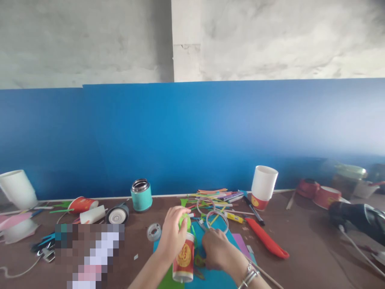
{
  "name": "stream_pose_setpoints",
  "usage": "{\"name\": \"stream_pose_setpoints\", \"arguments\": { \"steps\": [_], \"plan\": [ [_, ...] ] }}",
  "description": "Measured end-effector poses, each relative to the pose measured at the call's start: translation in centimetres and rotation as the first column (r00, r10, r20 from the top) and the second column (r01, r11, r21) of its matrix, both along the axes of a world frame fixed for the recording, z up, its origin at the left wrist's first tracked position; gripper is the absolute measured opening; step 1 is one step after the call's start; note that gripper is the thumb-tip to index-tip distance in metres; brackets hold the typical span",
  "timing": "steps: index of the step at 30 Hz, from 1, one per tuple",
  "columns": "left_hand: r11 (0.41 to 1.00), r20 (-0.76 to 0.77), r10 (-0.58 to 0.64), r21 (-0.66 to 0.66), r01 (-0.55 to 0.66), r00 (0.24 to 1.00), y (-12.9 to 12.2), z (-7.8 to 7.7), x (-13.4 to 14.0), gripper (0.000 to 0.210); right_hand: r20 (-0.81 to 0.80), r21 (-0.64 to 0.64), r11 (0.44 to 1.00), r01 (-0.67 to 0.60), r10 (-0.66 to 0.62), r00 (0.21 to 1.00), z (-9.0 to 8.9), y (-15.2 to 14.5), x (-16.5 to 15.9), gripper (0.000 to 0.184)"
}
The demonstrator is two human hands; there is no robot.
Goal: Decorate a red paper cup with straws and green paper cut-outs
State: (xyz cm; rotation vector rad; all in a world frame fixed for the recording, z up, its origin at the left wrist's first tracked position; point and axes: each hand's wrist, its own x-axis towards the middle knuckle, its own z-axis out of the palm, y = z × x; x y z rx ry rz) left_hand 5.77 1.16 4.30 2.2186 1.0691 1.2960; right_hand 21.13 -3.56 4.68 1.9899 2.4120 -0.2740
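Observation:
My left hand [175,230] is curled, thumb and fingers on a bright green paper piece [184,223] just above a red-and-white paper cup [184,261]. The cup lies on its side with a gold emblem showing. Over the blue paper sheet [221,277] is my right hand [217,248], its fingers closed; what they hold, if anything, is hidden. Dark green curved shapes [199,261] lie between the right hand and the cup, too blurred to name. Rings of thin tape or wire [217,221] lie just beyond the right hand.
Colourful sticks and pens [222,197] are heaped behind my hands. A yellow glue stick [234,217], a red pouch-like strip [267,241] and stacked white cups [264,184] sit to the right. Leftward are a clear tape roll [154,231] and a teal flask [141,197].

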Motion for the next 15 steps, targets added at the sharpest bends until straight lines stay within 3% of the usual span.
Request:
{"name": "stream_pose_setpoints", "arguments": {
  "steps": [8,12,15],
  "plan": [
    [0.983,0.026,-0.033,-0.183,0.037,0.999,-0.9,0.7,0.5,0.019,-0.245,0.134,0.984,0.115,-0.080,0.966,0.5,2.1,2.3,0.015],
    [0.946,0.053,-0.002,-0.324,0.019,0.999,-0.8,0.7,1.0,0.024,-0.602,0.137,0.978,0.157,-0.044,0.797,1.0,3.2,2.5,0.007],
    [0.912,0.101,-0.005,-0.408,0.046,0.995,-0.6,0.7,1.2,0.016,-0.745,0.105,0.986,0.130,-0.008,0.667,1.4,3.3,2.1,0.009]
  ]
}}
